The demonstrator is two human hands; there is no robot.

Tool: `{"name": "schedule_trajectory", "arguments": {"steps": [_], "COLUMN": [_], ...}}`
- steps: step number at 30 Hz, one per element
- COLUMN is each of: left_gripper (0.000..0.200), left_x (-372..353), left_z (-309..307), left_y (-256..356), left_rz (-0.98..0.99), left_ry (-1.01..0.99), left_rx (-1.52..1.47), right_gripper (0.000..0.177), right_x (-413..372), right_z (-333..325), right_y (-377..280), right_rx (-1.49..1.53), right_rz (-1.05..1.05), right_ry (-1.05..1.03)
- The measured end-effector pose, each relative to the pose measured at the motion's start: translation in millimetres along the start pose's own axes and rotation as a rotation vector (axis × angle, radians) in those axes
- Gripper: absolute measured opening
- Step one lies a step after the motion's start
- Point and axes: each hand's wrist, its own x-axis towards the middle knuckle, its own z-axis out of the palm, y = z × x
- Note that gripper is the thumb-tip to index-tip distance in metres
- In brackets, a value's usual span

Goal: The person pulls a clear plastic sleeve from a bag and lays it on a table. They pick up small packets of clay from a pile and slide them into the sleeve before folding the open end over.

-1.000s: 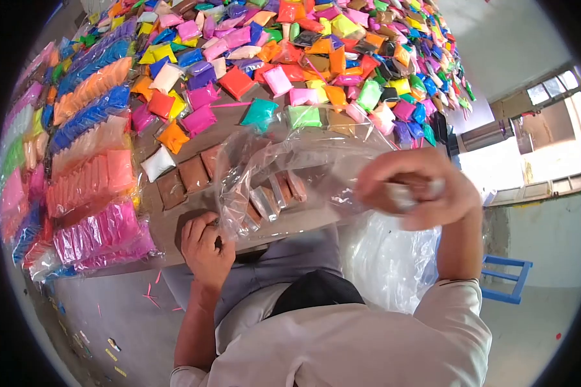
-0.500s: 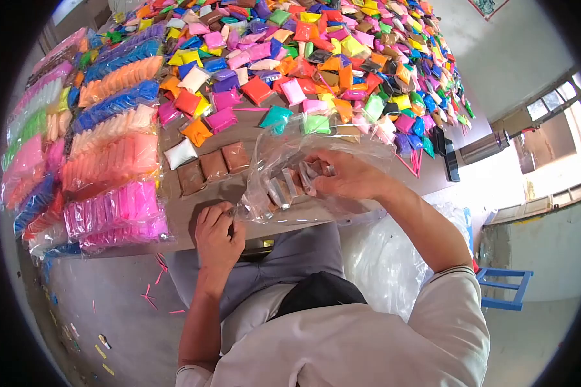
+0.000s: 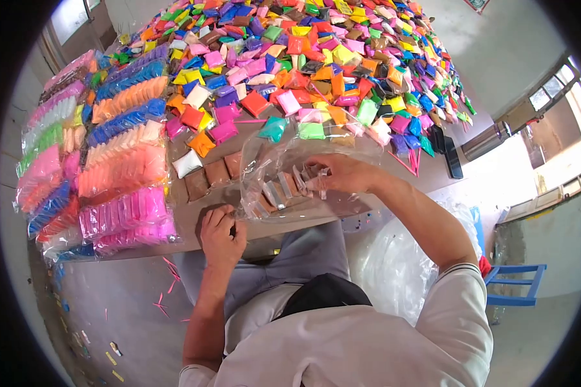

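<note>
A large clear plastic bag lies near the table's front edge, with several brown packets in a row inside it. My right hand reaches into the bag's right part, its fingers pinched round the packet at the row's right end. At the bag's lower left corner my left hand rests with curled fingers; its fingertips meet the plastic, but what they hold is too small to tell. Just beyond the left hand, brown packets lie on the table beside a white packet.
A big heap of coloured packets covers the table's far side. Filled bags in coloured rows stand at the left. A black phone lies at the right edge. A blue stool and loose clear plastic are at the right.
The view has shifted slightly. The brown packets in the bag sit more spread out in their row, and my right hand's fingers have closed in a little. My left hand has stayed at the bag's corner.
</note>
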Motion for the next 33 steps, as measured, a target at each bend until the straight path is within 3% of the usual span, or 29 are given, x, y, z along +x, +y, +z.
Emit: {"name": "schedule_trajectory", "arguments": {"steps": [3, 6, 9, 12, 15, 18, 21, 24, 33], "left_gripper": [0.01, 0.01, 0.01, 0.011, 0.013, 0.015, 0.015, 0.015, 0.011], "left_x": [0.1, 0.4, -1.1, -0.8, -1.3, -0.2, -0.6, -0.2, 2.8], "left_z": [0.3, -0.2, -0.1, 0.1, 0.7, -0.2, -1.7, -0.7, -2.6], "left_y": [1.3, 1.5, 0.3, 0.1, 0.4, 1.7, 2.7, 3.1, 6.6], "left_rz": [-0.002, -0.011, -0.027, -0.026, -0.015, -0.008, -0.01, -0.003, 0.021], "left_ry": [0.007, -0.014, -0.034, -0.035, -0.02, -0.003, -0.007, 0.003, 0.012], "left_rx": [0.012, 0.023, 0.031, 0.03, 0.03, 0.028, 0.024, 0.024, 0.032], "right_gripper": [0.066, 0.055, 0.04, 0.031, 0.032, 0.034, 0.036, 0.033, 0.033], "right_x": [-11.7, -10.8, -8.5, -4.6, -6.2, -2.2, -4.2, -2.6, -11.0], "right_z": [-4.4, 3.3, -9.5, -1.6, 1.4, 4.6, 1.5, -3.4, 19.3], "right_y": [-10.2, 2.7, -6.7, 0.2, -9.0, 1.0, 0.6, 0.5, -9.1], "right_rx": [-0.065, -0.048, 0.038, -0.192, -0.165, -0.14, -0.027, -0.302, -0.444], "right_rz": [0.047, -0.026, 0.058, -0.002, 0.097, -0.005, 0.062, 0.083, 0.028], "right_ry": [0.031, 0.174, -0.007, 0.112, 0.179, 0.215, 0.209, 0.089, 0.21]}}
